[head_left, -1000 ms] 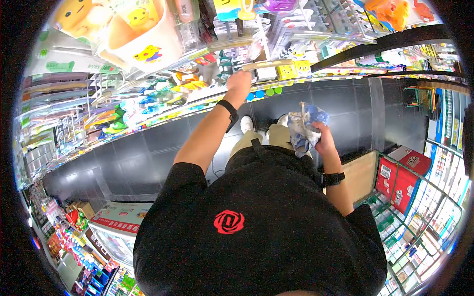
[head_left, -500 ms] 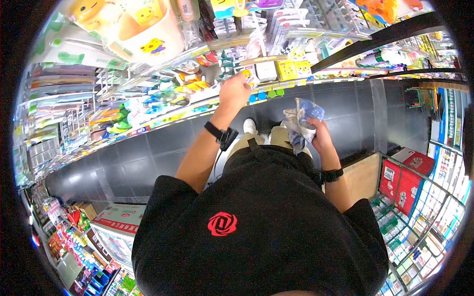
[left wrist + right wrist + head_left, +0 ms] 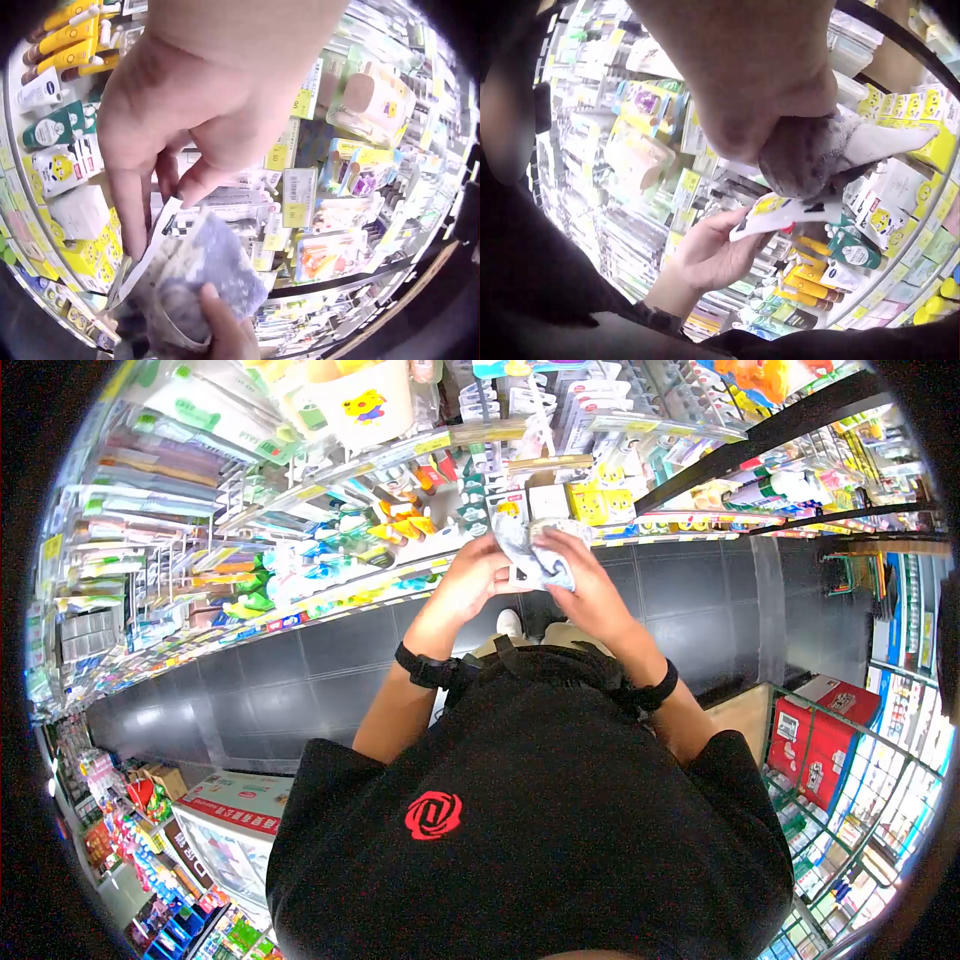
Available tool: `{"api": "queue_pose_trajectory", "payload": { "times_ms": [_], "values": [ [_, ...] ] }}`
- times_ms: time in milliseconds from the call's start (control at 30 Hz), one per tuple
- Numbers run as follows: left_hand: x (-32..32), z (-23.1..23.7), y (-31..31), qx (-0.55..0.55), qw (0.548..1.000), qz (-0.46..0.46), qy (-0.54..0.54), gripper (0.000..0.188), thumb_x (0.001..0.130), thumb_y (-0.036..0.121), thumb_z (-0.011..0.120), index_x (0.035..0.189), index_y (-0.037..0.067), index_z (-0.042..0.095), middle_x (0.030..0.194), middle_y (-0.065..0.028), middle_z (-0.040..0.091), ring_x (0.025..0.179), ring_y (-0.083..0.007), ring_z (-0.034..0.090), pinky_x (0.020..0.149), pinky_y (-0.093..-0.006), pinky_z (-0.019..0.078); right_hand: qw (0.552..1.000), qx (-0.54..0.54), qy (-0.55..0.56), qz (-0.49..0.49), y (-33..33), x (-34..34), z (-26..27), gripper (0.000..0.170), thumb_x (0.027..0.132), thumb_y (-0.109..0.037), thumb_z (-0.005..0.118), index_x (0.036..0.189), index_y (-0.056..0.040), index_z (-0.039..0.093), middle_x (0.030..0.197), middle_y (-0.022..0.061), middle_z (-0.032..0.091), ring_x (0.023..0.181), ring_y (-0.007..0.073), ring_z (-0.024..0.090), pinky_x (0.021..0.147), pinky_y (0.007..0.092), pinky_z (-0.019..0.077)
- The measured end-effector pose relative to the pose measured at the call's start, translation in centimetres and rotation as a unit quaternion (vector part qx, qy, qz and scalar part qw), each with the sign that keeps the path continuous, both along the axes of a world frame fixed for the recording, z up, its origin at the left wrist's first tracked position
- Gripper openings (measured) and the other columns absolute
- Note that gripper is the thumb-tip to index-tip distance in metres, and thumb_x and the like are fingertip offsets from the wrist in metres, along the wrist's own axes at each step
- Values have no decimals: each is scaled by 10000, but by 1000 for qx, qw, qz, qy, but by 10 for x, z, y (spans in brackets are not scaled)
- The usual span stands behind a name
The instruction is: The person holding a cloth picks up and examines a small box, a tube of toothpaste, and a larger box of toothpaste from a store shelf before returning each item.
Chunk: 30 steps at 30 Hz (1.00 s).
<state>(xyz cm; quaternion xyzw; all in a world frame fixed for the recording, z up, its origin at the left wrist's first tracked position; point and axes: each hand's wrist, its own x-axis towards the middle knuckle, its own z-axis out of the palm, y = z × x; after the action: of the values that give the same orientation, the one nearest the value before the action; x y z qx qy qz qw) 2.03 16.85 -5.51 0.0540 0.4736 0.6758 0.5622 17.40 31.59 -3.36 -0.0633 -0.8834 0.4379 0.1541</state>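
My hands have come together: the left [image 3: 470, 575] pinches a white packet [image 3: 791, 220] by its edge, and the right [image 3: 585, 580], lower and farther off half a second ago, now grips the crumpled blue-grey cloth [image 3: 232, 259] right beside it. I'd judge that the packet and cloth are now being handled as one job. Both are in front of the shelf [image 3: 680, 538], above the floor. On the shelf, the yellow boxes [image 3: 600, 505] hide whatever they hold. The red box [image 3: 815, 745] shows through wire mesh [image 3: 905, 770]; I can't tell whether the mesh contains it.
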Motion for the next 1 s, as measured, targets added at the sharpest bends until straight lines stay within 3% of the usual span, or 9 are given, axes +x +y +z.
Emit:
{"api": "queue_pose_trajectory", "payload": {
  "times_ms": [233,367,500,567,633,700,867,933,1000],
  "values": [
    [13,15,8,54,997,51,22,362,1026,198,536,1340,18,530,1192,-114,660,1025,-202,695,842,-360,612,993,91,3,80,-13,-7,27,651,799,-13,675,1424,-97,514,1525,145,435,1448,362,356,1188,475,307],
    [6,19,2,9,999,39,35,344,1011,97,513,1343,6,526,1184,-116,663,1041,-218,689,853,-348,601,992,104,-1,72,1,-1,12,668,791,-14,670,1432,-90,502,1525,143,441,1451,356,356,1191,476,303],
    [-5,11,-8,32,998,45,40,81,985,21,547,1032,71,589,1061,-56,654,961,-166,665,853,-343,577,996,-82,-10,33,17,13,-10,596,825,-9,657,1404,-40,516,1524,170,441,1437,358,384,1178,411,320],
    [-7,13,-12,36,996,52,57,49,985,39,541,971,86,544,1094,-105,656,966,-227,692,834,-407,605,998,-64,5,14,33,28,-40,498,900,-68,647,1381,-22,526,1439,155,543,1325,324,525,1114,391,402],
    [-13,13,-19,94,993,19,67,40,991,48,541,1004,83,555,1088,-98,649,976,-216,687,814,-407,608,913,-358,-149,-125,45,40,-59,405,960,-147,634,1335,-16,555,1294,115,642,1146,261,642,1015,373,488],
    [-11,21,-20,107,992,13,63,42,990,45,537,1006,80,554,1074,-87,643,977,-208,682,809,-412,613,763,-606,-34,-223,37,39,-38,343,986,-216,629,1258,-11,589,1179,97,678,1036,213,676,928,376,541],
    [-5,14,-13,48,993,-33,107,43,987,39,527,1024,49,546,1059,-78,625,976,-190,672,799,-432,628,679,-719,-54,-136,45,42,-33,363,942,-153,677,1261,0,593,1192,106,684,1032,212,682,927,384,541],
    [-6,14,-10,-18,970,-64,234,17,987,83,562,974,89,572,1020,-28,626,870,-95,631,698,-263,565,736,-663,-65,-120,36,41,-28,383,926,-120,688,1276,0,587,1186,106,689,1039,217,685,921,379,548],
    [-4,21,-8,-20,966,-65,248,16,989,99,565,989,85,575,1010,-35,632,896,-102,638,723,-285,584,792,-593,-83,-116,28,36,-19,454,866,-27,721,1297,10,586,1198,110,691,1050,214,688,917,363,551]
  ]
}}
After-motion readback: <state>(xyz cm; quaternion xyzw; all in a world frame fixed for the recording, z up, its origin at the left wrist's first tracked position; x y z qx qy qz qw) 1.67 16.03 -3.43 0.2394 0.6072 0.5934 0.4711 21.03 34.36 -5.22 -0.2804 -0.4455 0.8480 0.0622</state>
